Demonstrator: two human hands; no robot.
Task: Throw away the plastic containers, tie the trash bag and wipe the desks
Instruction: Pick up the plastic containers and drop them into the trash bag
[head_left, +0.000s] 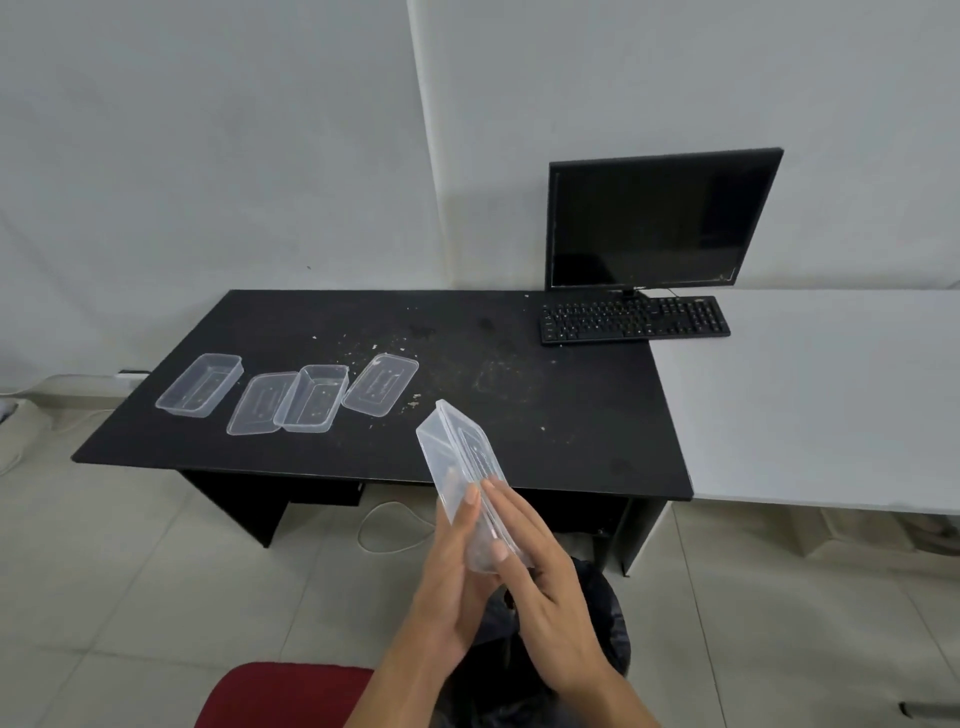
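Four clear plastic pieces lie in a row on the black desk (519, 415), toward its left end and well apart from the keyboard (634, 319) and monitor (654, 218) at its far right corner. The leftmost container (200, 383) sits upright and alone; the second container (314, 397) overlaps a flat lid (257, 402) on its left, and another lid (382, 383) lies just beside it on the right. Both containers hold only faint specks, too small to identify. Crumbs (415, 400) and smears mark the desk surface to the right of this row. A fifth container (462, 467), apparently with a lid nested against it, is tilted on edge in front of the desk's near edge, pressed between my palms: my left hand (457, 577) lies flat along its left face, my right hand (540, 582) along its right, fingers extended and closed against the plastic. Directly below my hands, in front of the desk, is a black trash bag (608, 618).
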